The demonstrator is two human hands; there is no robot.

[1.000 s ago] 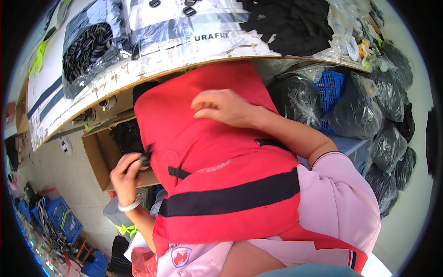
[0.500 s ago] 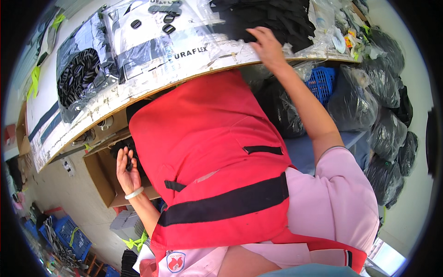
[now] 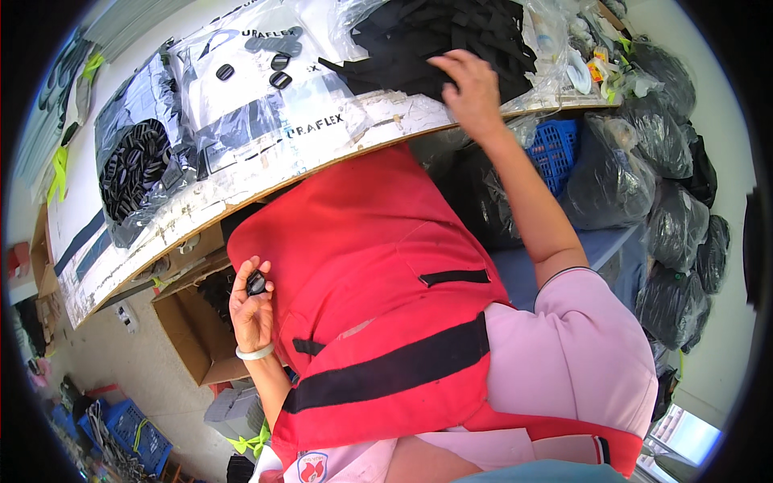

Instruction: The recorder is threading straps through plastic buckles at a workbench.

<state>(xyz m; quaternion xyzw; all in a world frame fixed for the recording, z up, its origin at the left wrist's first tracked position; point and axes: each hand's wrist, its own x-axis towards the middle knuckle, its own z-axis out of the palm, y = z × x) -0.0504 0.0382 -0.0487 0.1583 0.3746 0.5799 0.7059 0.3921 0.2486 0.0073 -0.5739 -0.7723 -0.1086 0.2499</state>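
One black buckle (image 3: 255,282) was held in the left hand (image 3: 251,304) short of the front edge of the table (image 3: 386,110), while the right hand (image 3: 475,92), fingers loosely parted, was placed over black strips (image 3: 451,36) near that edge, seemingly best pinched singly.

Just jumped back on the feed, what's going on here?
A person in a red apron holds a small black buckle in the left hand. The right hand is at the pile of black strips on the table; whether it grips one is unclear. A plastic bag of similar buckles sits to the left.
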